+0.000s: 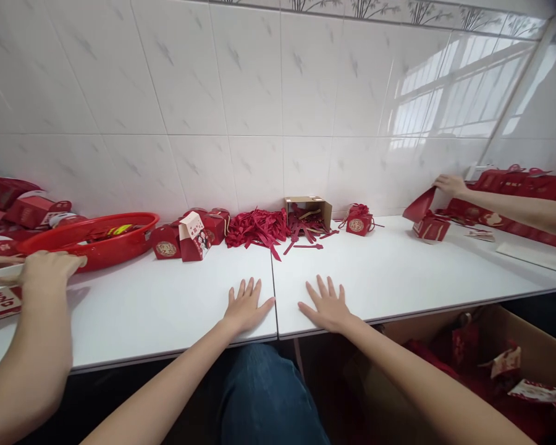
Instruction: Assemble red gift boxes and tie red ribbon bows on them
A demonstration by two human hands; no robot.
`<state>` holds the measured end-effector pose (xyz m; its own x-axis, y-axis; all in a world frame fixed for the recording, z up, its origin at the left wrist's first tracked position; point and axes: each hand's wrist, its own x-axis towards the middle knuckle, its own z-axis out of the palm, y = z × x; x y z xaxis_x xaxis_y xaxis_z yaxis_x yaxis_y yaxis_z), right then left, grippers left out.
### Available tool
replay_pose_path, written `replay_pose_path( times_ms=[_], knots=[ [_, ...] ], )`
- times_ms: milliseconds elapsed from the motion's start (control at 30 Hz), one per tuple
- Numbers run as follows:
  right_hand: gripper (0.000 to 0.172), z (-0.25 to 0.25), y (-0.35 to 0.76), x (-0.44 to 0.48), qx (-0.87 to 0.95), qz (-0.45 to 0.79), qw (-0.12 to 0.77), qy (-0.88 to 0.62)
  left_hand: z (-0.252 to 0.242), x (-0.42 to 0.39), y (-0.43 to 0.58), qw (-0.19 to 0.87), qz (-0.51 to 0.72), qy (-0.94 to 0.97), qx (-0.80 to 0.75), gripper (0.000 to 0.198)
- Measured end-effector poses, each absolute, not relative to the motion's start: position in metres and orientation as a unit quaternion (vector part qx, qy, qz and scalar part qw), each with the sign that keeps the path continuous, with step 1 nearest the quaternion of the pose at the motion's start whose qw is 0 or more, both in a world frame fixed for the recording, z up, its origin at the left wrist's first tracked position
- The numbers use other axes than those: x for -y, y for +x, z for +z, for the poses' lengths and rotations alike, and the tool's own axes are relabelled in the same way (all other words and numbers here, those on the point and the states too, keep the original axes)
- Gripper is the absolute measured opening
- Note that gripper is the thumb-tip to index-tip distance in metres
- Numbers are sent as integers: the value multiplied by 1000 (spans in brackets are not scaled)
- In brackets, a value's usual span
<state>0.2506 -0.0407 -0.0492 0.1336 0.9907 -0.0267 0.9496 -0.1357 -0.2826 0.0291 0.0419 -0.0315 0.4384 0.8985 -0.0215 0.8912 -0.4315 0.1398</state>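
My left hand [246,307] lies flat on the white table [139,309], fingers spread, just left of the seam between two tabletops. To the right of that seam, my right hand [328,305] rests palm down with its fingers apart. Neither holds anything. Beyond them, against the wall, is a heap of dark red ribbons [257,228]. Beside the heap an open cardboard box [327,216] lies on its side, with red strips spilling out. Several red gift boxes [193,238] stand left of the ribbons, and one small red box with a cord [359,221] stands to the right.
At left, a co-worker's hand [50,267] is by a red plastic basin [134,238]. Another person's hand [450,184] at right holds a red box's flap [421,205]. Rows of red boxes [514,185] line the far right. Below the table edge sits a large carton [532,327].
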Motion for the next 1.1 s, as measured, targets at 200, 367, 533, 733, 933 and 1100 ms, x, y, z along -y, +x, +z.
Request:
replay_pose_path(
  times_ms=[200,367,533,733,933,1100],
  knots=[
    [78,-41,230,-11,708,109,111,-689,-32,-83,54,74,34,847,-525,74],
    [77,-40,228,-51,744,126,125,-645,-36,-130,75,76,46,849,-522,76],
    [70,-39,221,-91,737,137,141,-647,-33,-174,92,68,71,866,-490,59],
    [68,-38,217,-94,737,126,153,-646,-30,-189,92,98,56,903,-415,52],
    [87,-31,207,-54,749,134,129,-636,-29,-176,90,91,89,892,-435,44],
    [93,-33,200,-6,752,134,119,-634,-29,-166,87,74,111,879,-458,37]
  ],
)
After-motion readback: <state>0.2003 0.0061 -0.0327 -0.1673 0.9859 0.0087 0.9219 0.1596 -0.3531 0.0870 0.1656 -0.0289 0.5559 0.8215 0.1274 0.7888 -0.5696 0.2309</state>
